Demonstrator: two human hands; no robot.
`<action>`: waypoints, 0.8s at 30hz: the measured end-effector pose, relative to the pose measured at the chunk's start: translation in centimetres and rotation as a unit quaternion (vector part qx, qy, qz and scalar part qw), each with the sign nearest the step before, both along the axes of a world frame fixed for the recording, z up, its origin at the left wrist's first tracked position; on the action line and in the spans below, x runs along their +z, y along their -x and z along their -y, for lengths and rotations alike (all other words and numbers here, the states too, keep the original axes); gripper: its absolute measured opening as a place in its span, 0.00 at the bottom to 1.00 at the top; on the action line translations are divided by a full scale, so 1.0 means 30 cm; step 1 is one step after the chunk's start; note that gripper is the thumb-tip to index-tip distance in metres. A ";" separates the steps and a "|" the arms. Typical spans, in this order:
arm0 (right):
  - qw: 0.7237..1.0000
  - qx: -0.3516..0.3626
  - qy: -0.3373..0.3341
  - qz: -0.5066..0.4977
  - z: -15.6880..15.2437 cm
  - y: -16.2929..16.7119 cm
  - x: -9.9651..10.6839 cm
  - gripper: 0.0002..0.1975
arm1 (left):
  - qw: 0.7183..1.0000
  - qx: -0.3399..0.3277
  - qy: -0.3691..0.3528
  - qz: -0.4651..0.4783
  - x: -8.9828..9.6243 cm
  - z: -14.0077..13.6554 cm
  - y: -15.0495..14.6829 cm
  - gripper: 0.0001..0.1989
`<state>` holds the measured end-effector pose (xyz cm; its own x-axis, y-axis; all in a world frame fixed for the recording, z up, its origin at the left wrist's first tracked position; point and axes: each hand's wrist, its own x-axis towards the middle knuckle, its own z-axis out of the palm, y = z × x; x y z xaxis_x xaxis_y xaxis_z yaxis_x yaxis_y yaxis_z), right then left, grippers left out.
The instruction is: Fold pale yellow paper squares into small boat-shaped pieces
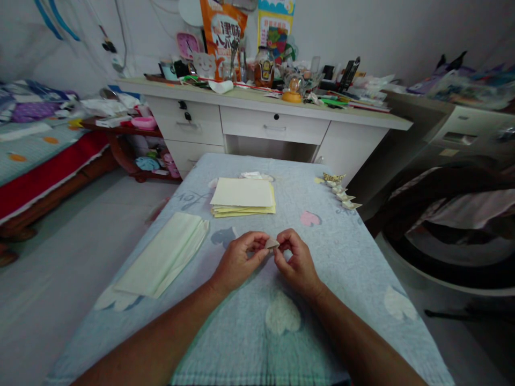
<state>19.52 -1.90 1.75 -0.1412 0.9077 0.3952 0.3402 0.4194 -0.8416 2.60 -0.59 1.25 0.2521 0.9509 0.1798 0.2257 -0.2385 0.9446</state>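
A small folded piece of paper (272,244), roughly triangular, is pinched between both hands above the middle of the table. My left hand (242,258) grips its left side with thumb and fingers. On its right side, my right hand (296,261) holds it the same way. Beyond the hands lies a stack of pale yellow paper sheets (242,193). Left of my left hand, long folded pale green paper (164,254) rests on the cloth. Several small folded paper boats (341,193) stand in a row at the far right edge; the farthest is patterned.
A blue cloth with heart shapes (341,300) covers the table. Behind stands a white desk (257,120) crowded with a jar (264,67), an orange bag and other items. A bed (44,145) is at left, a front-loading washing machine (458,139) at right.
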 end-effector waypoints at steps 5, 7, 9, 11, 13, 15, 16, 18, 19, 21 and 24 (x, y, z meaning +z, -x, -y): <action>0.996 0.005 -0.075 0.045 -0.001 0.006 0.002 0.13 | 1.000 0.000 0.017 0.021 0.001 0.006 -0.004 0.13; 0.993 0.011 -0.097 0.065 -0.001 0.008 0.001 0.15 | 0.999 0.000 0.029 0.036 -0.001 0.005 -0.006 0.13; 0.991 0.011 -0.110 0.080 -0.001 0.010 -0.002 0.16 | 0.997 -0.003 0.045 0.059 -0.002 0.003 -0.008 0.13; 0.989 0.012 -0.116 0.093 -0.001 0.009 -0.006 0.18 | 0.994 -0.008 0.066 0.088 -0.003 0.001 -0.011 0.12; 0.988 0.018 -0.119 0.101 -0.001 0.006 -0.010 0.21 | 0.989 -0.012 0.089 0.120 -0.003 -0.001 -0.014 0.11; 0.986 0.026 -0.125 0.104 -0.001 0.003 -0.014 0.22 | 0.982 -0.016 0.112 0.155 0.000 -0.004 -0.015 0.10; 0.986 0.030 -0.128 0.104 -0.001 0.001 -0.016 0.23 | 0.977 -0.016 0.123 0.172 0.003 -0.004 -0.016 0.10; 0.986 0.035 -0.127 0.103 -0.001 -0.002 -0.020 0.23 | 0.967 -0.020 0.147 0.208 0.012 -0.006 -0.015 0.10; 0.986 0.036 -0.124 0.102 -0.001 -0.003 -0.021 0.23 | 0.961 -0.022 0.159 0.224 0.016 -0.006 -0.015 0.10; 0.988 0.037 -0.114 0.100 -0.001 -0.004 -0.020 0.22 | 0.950 -0.025 0.181 0.254 0.023 -0.006 -0.014 0.10; 0.989 0.042 -0.104 0.096 0.001 -0.005 -0.012 0.21 | 0.938 -0.027 0.202 0.280 0.018 -0.007 -0.011 0.11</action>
